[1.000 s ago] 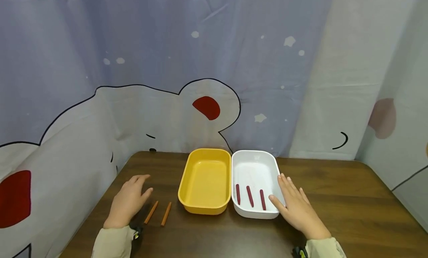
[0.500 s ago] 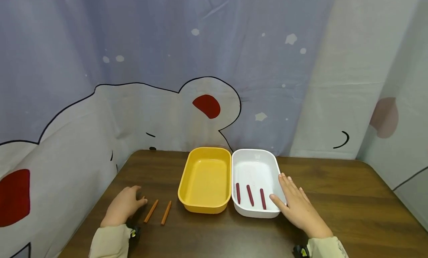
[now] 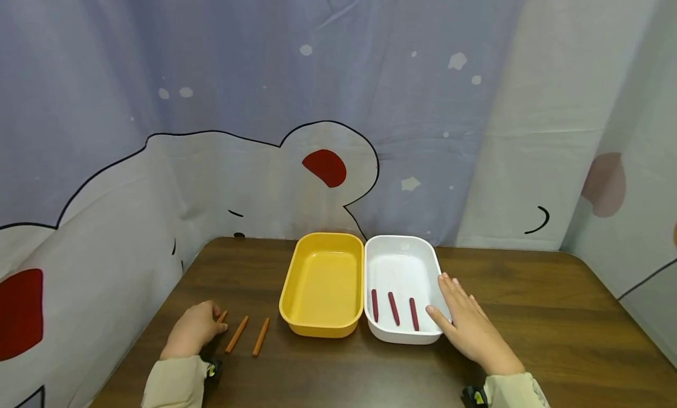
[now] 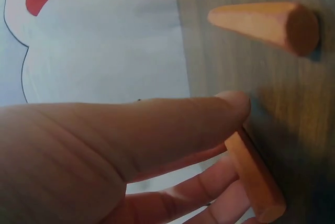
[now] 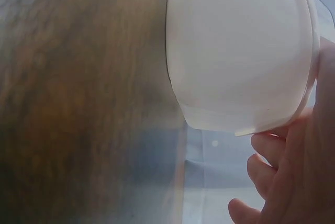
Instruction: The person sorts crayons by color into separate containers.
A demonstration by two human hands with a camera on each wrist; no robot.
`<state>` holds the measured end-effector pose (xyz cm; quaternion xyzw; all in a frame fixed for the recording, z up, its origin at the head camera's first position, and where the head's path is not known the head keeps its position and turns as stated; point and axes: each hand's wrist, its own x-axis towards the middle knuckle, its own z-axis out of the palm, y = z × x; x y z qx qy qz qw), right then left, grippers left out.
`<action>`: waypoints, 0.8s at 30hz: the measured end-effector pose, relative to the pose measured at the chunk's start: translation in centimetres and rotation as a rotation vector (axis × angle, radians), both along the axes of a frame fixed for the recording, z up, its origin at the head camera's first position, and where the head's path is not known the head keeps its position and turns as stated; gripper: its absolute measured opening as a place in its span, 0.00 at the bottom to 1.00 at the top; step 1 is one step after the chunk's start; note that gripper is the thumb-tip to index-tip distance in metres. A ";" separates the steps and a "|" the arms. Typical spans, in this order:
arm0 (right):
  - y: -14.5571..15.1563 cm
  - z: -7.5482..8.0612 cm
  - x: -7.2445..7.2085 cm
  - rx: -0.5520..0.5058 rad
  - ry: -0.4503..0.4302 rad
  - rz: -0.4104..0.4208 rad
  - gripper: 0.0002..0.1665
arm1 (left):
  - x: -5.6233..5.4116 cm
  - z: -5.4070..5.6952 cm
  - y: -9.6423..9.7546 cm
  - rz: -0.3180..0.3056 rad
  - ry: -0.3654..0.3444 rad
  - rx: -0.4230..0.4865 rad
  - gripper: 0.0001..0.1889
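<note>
At the table's left, my left hand (image 3: 193, 330) has thumb and fingers around one orange crayon (image 4: 255, 179), whose upper end shows past the fingertips in the head view. Two more orange crayons lie just right of it, a nearer one (image 3: 237, 334) and a farther one (image 3: 261, 337). My right hand (image 3: 472, 328) touches the right rim of a white tray (image 3: 400, 337) with its fingers straight. In the right wrist view those fingers lie along the tray's outer wall. Three dark red crayons (image 3: 394, 308) sit side by side inside that tray.
A yellow tray (image 3: 319, 330) stands against the white tray's left side. Both rest on a brown wooden table (image 3: 328, 375). A printed curtain (image 3: 254, 179) hangs behind the table and along its sides.
My left hand has come down and its fingers have closed around an orange crayon, which was hidden by the hand earlier. The right hand has stayed at the white tray.
</note>
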<state>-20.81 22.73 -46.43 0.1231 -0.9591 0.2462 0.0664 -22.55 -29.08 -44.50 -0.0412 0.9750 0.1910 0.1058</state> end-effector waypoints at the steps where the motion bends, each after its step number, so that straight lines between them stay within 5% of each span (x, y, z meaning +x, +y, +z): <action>1: 0.0 0.0 0.0 0.000 0.001 0.000 0.47 | 0.0 -0.1 0.0 0.002 0.004 0.001 0.16; 24: -0.1 -0.1 0.1 0.001 0.018 0.001 0.45 | -0.2 -0.6 0.0 -0.021 0.099 -0.002 0.06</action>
